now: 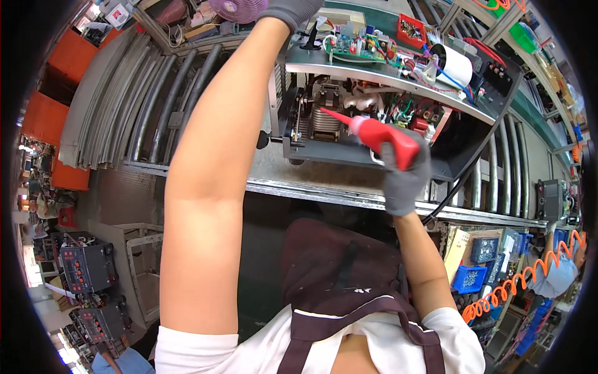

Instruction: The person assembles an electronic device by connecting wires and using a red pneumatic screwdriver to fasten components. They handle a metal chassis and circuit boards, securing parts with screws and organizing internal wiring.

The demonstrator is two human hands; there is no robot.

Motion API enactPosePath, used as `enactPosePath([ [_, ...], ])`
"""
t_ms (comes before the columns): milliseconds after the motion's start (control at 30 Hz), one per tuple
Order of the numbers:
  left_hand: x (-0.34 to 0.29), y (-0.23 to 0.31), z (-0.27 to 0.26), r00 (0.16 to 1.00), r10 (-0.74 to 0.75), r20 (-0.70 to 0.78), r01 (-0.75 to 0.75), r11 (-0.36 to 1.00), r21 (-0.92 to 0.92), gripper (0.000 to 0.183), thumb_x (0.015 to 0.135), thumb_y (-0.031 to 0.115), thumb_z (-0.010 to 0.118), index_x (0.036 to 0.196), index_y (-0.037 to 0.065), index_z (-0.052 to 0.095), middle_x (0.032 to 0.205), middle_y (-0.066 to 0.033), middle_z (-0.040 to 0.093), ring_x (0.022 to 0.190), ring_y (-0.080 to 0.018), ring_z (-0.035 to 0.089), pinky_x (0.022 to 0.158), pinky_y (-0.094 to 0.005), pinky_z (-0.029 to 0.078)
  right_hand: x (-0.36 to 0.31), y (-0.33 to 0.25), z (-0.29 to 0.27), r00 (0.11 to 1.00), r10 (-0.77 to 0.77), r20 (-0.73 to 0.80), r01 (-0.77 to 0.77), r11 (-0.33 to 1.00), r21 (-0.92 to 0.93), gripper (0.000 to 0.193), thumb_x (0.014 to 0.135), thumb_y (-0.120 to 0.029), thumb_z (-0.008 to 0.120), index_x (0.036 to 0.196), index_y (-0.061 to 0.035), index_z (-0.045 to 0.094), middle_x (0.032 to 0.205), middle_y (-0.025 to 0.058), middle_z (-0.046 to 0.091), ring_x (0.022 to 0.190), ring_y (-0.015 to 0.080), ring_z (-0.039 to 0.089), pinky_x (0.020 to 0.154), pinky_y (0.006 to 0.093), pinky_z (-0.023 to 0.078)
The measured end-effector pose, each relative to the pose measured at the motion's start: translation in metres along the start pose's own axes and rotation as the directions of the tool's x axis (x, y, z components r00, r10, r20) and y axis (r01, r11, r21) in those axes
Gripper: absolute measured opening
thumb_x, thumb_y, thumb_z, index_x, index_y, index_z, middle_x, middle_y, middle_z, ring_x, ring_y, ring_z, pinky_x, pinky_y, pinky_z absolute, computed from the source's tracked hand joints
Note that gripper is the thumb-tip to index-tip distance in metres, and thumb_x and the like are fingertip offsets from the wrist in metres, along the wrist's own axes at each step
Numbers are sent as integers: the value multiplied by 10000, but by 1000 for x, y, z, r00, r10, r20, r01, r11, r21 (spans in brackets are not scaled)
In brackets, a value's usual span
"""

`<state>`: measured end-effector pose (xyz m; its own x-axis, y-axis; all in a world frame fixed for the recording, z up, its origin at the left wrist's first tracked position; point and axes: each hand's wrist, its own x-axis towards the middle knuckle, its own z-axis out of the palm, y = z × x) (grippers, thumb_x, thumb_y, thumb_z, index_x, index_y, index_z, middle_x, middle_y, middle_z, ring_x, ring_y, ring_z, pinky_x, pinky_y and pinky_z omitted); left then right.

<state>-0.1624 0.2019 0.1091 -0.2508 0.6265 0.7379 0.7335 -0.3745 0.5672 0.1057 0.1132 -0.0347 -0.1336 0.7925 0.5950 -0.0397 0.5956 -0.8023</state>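
My right hand (408,177), in a grey glove, is wrapped round a red squeeze bottle (386,138) with a long pointed nozzle. The bottle is tilted, and its tip points left, in front of a finned metal cylinder (325,121) inside an open dark metal machine (367,156). From this view I cannot tell whether the nozzle touches anything. My left hand (291,11), also gloved, reaches to the top edge of the picture beyond the machine's upper left corner; its fingers are largely cut off. A green circuit board (355,53) with wires lies on the machine's upper shelf.
The machine stands on a roller conveyor (511,165) with a metal front rail (324,194). Grey panels (106,100) are stacked at left. A red tray of small parts (411,30) and a purple fan (237,9) are behind. An orange coiled hose (529,274) hangs at right.
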Motion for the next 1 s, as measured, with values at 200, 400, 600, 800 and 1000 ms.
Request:
enactPosePath([
  [200,3,-5,6,984,-156,88,173,954,-244,155,899,57,484,969,65,622,662,28,514,522,-59,440,444,-223,360,-10,41,44,941,-306,143,319,944,-79,399,657,34,730,1023,-43,591,1038,156,632,897,287,641,767,323,513],
  [400,4,-12,6,981,-161,105,184,941,-283,152,901,58,483,963,59,622,660,11,549,543,-68,486,475,-219,391,-9,52,58,916,-369,157,388,914,-116,427,605,48,718,999,-61,592,1022,149,637,868,302,647,720,324,521],
  [600,5,-10,6,988,-130,80,145,962,-231,161,897,66,485,968,49,629,679,-20,596,567,-89,532,510,-231,429,-9,47,49,936,-310,166,328,940,-93,413,603,48,722,984,-57,603,1006,142,633,831,303,637,711,323,518],
  [800,2,-3,3,991,-121,53,126,986,-108,167,894,78,488,961,59,640,675,-29,604,585,-95,551,525,-240,444,-31,38,27,973,-161,168,164,986,-2,339,697,27,737,1002,-5,592,986,146,626,903,247,626,780,306,494],
  [1000,11,-25,4,994,111,-19,-110,993,47,168,884,66,495,937,62,654,682,-43,625,634,-108,582,560,-255,462,-46,37,28,954,-180,241,172,984,54,335,720,32,731,1013,2,572,1005,158,628,925,250,626,804,317,498],
])
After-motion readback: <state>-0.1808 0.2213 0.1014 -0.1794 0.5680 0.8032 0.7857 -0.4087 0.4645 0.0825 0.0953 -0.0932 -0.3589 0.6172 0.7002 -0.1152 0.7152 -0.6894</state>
